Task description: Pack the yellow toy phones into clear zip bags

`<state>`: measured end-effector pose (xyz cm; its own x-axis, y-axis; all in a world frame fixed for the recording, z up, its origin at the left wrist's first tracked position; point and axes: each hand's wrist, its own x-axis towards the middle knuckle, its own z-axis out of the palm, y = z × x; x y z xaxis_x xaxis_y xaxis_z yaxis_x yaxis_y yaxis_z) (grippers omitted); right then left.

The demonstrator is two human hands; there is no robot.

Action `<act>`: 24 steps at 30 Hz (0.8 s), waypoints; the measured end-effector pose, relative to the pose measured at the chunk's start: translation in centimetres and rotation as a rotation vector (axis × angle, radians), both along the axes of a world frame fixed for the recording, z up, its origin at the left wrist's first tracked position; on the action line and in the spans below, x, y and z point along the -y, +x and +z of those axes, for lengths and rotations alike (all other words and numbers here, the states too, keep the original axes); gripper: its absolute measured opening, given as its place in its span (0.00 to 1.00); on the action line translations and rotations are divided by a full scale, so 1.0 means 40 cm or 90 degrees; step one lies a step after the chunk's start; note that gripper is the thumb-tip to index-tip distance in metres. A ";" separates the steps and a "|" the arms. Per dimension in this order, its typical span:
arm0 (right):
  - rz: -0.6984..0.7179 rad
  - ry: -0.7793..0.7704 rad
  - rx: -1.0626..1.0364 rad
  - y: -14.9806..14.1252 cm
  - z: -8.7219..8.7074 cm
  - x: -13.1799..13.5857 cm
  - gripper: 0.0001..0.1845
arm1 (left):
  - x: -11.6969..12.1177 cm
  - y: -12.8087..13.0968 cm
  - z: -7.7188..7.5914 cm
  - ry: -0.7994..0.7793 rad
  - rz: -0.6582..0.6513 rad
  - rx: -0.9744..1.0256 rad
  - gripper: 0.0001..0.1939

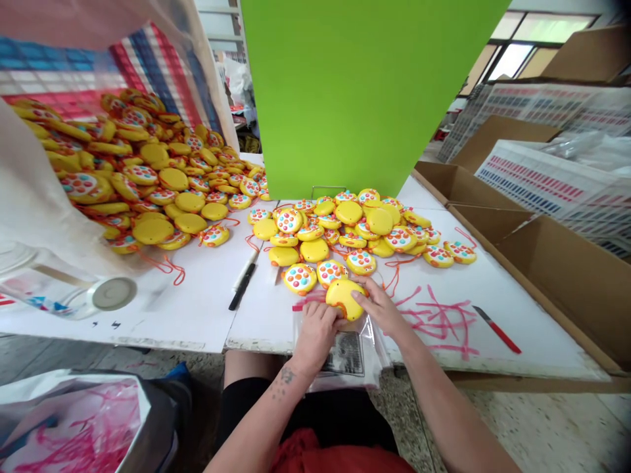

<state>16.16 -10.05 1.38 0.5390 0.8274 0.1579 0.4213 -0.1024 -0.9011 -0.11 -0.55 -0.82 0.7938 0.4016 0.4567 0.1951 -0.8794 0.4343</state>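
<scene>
Head view takes in a white worktop (187,309) with a green panel (365,92) standing at twelve o'clock. A big bag of yellow toys (133,171) spills from ten o'clock, and a smaller toy pile (359,230) sits centre. At six o'clock, clear plastic bags (352,358) lie at the worktop edge, under both hands. The left hand (315,335) and right hand (382,309) each have their grip clamped on one yellow toy (342,297) above the bags. A black marker (242,286) lies at eight o'clock, a red pen (497,328) at four
</scene>
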 end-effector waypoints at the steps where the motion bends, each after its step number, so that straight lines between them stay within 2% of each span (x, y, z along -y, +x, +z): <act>1: 0.008 -0.017 0.025 -0.006 0.000 -0.003 0.22 | 0.001 -0.003 0.003 -0.006 -0.001 0.014 0.05; 6: 0.111 -0.051 0.125 -0.027 0.007 -0.015 0.20 | 0.008 -0.011 0.019 -0.011 0.018 0.050 0.06; 7: 0.093 -0.040 0.152 -0.026 0.007 -0.013 0.20 | 0.007 -0.009 0.020 -0.019 0.023 0.053 0.06; 9: -0.009 -0.030 0.199 -0.018 0.007 -0.003 0.22 | 0.004 -0.003 0.019 -0.046 0.021 0.070 0.06; 11: -0.112 -0.072 0.198 -0.010 0.006 0.014 0.23 | -0.002 0.004 0.014 -0.089 -0.001 0.097 0.04; 12: -0.135 -0.101 0.181 -0.008 0.004 0.023 0.23 | -0.006 0.007 0.012 -0.114 -0.014 0.108 0.04; 15: -0.087 -0.134 0.118 -0.014 -0.004 0.043 0.21 | -0.020 0.012 0.012 -0.193 -0.044 0.105 0.03; 17: -0.056 -0.125 0.102 -0.027 -0.011 0.047 0.19 | -0.031 0.013 0.023 -0.235 -0.066 0.074 0.02; 19: -0.062 -0.141 0.102 -0.042 -0.015 0.044 0.21 | -0.042 0.012 0.041 -0.259 -0.092 0.025 0.01; 22: -0.099 -0.138 0.115 -0.063 -0.011 0.033 0.24 | -0.050 0.014 0.072 -0.245 -0.104 -0.029 0.02; 24: -0.111 -0.084 0.111 -0.074 -0.003 0.025 0.23 | -0.045 0.015 0.091 -0.217 -0.072 -0.044 0.02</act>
<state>13.19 -11.05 1.25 0.6490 0.7441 0.1583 0.5347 -0.2982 -0.7907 0.51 1.25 2.82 0.8665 0.4292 0.2548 0.1440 -0.7037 0.6958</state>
